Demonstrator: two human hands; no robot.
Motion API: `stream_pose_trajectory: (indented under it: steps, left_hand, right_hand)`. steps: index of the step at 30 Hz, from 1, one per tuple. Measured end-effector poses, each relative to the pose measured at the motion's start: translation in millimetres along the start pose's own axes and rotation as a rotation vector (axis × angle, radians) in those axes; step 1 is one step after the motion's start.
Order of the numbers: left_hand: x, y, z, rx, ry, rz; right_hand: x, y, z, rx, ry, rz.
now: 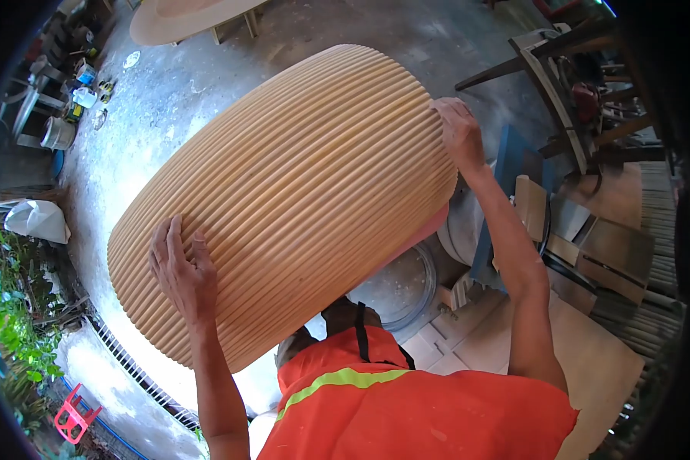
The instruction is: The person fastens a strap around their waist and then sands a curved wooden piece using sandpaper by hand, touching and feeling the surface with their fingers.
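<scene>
A large round drum of pale fluted wood (299,192) fills the middle of the view, tilted with its ribbed wall towards me. A pink edge shows under its right rim. My left hand (180,272) lies flat on the ribbed wall at the lower left, fingers spread upward. At the upper right rim, my right hand (458,130) grips the drum with the arm stretched out. Both hands hold it off the concrete floor (207,84). My orange vest with a yellow stripe (406,414) shows below.
A round wooden tabletop (184,15) stands at the top. Paint cans (57,130) and a white bag (38,218) lie at the left, near plants and a red stool (73,414). Wooden boards (606,253), a chair frame (552,69) and a round ring (406,284) crowd the right.
</scene>
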State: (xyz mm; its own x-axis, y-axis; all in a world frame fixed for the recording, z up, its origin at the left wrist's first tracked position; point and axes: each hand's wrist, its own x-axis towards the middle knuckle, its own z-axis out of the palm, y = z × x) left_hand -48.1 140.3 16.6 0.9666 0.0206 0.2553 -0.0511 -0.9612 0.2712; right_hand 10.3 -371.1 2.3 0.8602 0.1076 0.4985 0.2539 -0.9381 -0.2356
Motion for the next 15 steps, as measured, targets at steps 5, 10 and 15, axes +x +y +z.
stream_pose_trajectory:
  steps: [5,10,15]
  left_hand:
    - [0,4,-2,-0.032,-0.019,-0.01]
    - [0,-1,1,-0.002,0.013,0.013]
    - [0,2,-2,-0.016,-0.006,0.005]
  right_hand:
    - [-14,-35,7,0.112,0.02,-0.196]
    - [-21,-34,10,0.055,0.066,-0.051]
    - [-17,-13,8,0.041,0.114,0.054]
